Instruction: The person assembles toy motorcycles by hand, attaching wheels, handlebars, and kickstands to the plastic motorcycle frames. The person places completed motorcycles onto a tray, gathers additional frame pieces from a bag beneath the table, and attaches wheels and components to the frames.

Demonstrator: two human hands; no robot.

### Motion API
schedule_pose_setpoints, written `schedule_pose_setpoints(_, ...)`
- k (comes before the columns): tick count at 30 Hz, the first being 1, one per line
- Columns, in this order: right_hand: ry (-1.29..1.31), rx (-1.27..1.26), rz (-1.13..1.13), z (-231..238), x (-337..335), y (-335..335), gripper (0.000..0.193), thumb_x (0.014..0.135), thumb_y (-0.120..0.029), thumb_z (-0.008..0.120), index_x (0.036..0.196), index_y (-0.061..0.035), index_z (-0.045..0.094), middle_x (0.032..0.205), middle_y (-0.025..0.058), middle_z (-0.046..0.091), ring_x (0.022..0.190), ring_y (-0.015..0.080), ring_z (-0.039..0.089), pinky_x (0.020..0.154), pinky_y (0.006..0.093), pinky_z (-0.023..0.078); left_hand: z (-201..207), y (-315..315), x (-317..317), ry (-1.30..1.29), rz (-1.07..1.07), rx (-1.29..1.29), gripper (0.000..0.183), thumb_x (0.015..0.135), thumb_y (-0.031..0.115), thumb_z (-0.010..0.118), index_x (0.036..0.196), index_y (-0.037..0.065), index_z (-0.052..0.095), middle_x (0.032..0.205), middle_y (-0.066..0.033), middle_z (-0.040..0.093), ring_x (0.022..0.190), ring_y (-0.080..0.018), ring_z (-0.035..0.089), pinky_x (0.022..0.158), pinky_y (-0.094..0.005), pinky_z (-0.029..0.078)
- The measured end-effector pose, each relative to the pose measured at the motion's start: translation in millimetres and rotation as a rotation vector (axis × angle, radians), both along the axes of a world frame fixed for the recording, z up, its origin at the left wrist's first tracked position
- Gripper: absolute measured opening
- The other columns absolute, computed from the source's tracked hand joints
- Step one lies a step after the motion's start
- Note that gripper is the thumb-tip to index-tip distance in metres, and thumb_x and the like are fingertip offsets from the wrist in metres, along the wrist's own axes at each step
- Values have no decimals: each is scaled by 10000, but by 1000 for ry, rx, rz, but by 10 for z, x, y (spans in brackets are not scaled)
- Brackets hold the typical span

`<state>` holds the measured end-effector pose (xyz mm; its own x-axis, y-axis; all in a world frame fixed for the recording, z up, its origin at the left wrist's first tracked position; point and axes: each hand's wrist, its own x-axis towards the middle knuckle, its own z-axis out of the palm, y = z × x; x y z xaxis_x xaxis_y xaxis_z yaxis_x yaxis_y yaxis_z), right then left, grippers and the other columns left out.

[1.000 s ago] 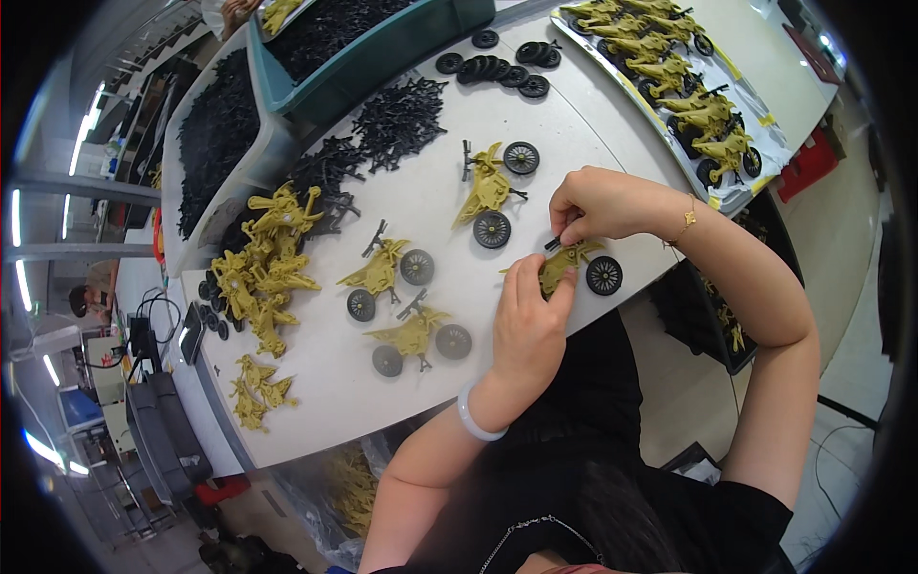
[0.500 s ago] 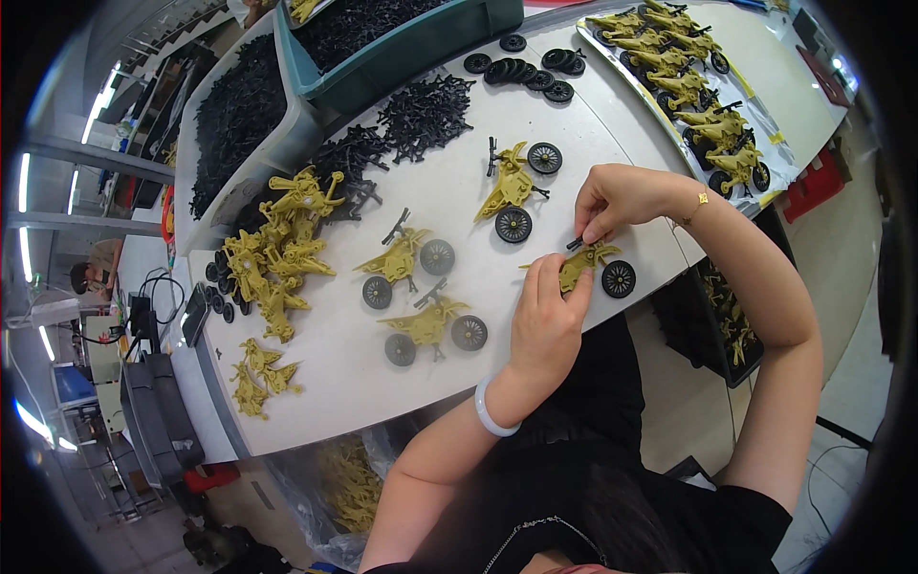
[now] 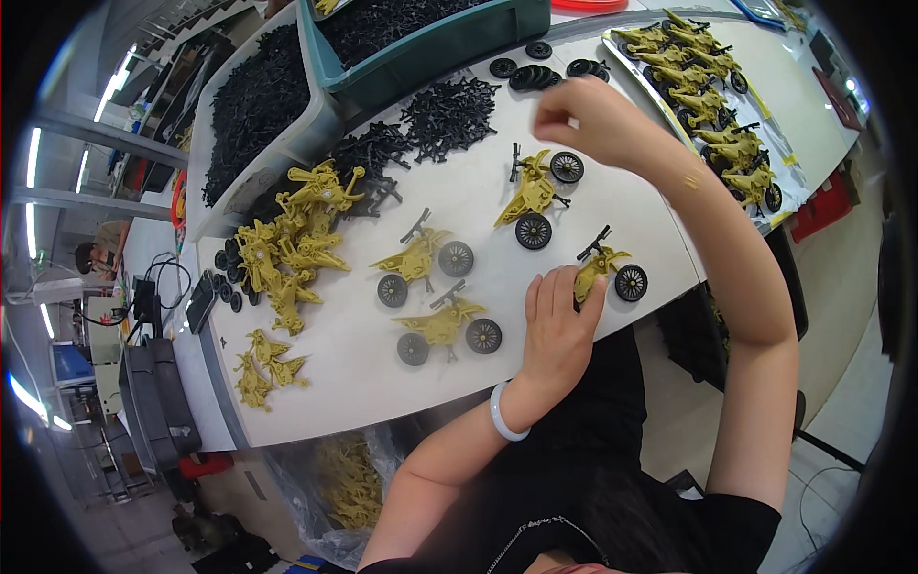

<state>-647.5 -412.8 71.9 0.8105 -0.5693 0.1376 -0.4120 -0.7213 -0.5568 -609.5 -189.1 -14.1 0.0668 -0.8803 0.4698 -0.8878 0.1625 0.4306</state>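
Observation:
My left hand (image 3: 559,325) holds a yellow toy motorcycle (image 3: 595,275) against the table near its front edge, the fingers covering its rear. A black spoked wheel (image 3: 631,282) and a black handlebar (image 3: 594,242) show on the uncovered end. Raised toward the far side, my right hand (image 3: 595,117) is curled and smeared by motion, close to a group of loose black wheels (image 3: 535,77); whether it grips anything does not show. Below that hand lies another toy motorcycle (image 3: 531,196) with two wheels. Two more, a hazy-looking motorcycle (image 3: 413,260) and its neighbour (image 3: 442,327), lie to the left.
Yellow body parts (image 3: 292,244) are heaped at the left, beside loose black handlebars (image 3: 449,120). Behind them stand a pale bin (image 3: 330,124) and a green bin (image 3: 430,62) full of black parts. A tray (image 3: 622,48) of motorcycles is at far right. Another person sits far left.
My right hand has let go of the handlebar and moved up and away toward the loose wheels. The handlebar now sits on the motorcycle, which my left hand still holds. The view has shifted slightly.

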Motion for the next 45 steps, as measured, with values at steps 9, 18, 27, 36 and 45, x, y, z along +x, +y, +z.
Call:
schedule_pose_setpoints(9, 215, -359, 81, -555, 840, -312, 182, 775, -58, 645, 942, -108, 701, 986, 63, 639, 978, 257, 607, 836, 371, 507, -37, -14, -33, -13, 31, 7, 338, 742, 15, 616, 1075, 68, 640, 1105, -159, 515, 1046, -322, 498, 906, -457, 381)
schedule_pose_setpoints(18, -439, 36, -182, -325, 172, -133, 150, 792, -57, 676, 938, -28, 683, 796, 79, 682, 707, 148, 634, 654, 280, 497, -15, -4, 24, 80, 26, 54, 372, 771, 40, 628, 1143, 62, 620, 1146, -172, 507, 1069, -340, 481, 921, -465, 352)
schedule_pose_setpoints(27, -330, 164, -307, -567, -1078, 1400, 122, 736, -12, 724, 849, -48, 694, 748, 67, 652, 640, 185, 601, 571, 270, 469, -1, 7, 7, 80, 32, 152, 392, 795, 135, 652, 1186, 129, 627, 1115, -107, 513, 1042, -275, 464, 862, -408, 327)
schedule_pose_setpoints(36, -305, -142, -340, -819, -1084, 1540, 118, 700, 10, 701, 768, -39, 618, 666, 73, 542, 620, 243, 524, 549, 341, 438, -6, 2, -9, 63, 44, 164, 370, 815, 127, 631, 1185, 147, 640, 1011, -74, 521, 925, -248, 470, 807, -372, 309)
schedule_pose_setpoints(45, -82, -208, -311, -729, -1029, 1555, 137, 708, 14, 660, 715, -38, 534, 657, 75, 462, 620, 247, 501, 555, 358, 434, 0, -24, -12, 73, 20, 187, 367, 815, 114, 618, 1181, 139, 637, 927, -66, 496, 884, -239, 457, 786, -367, 290)
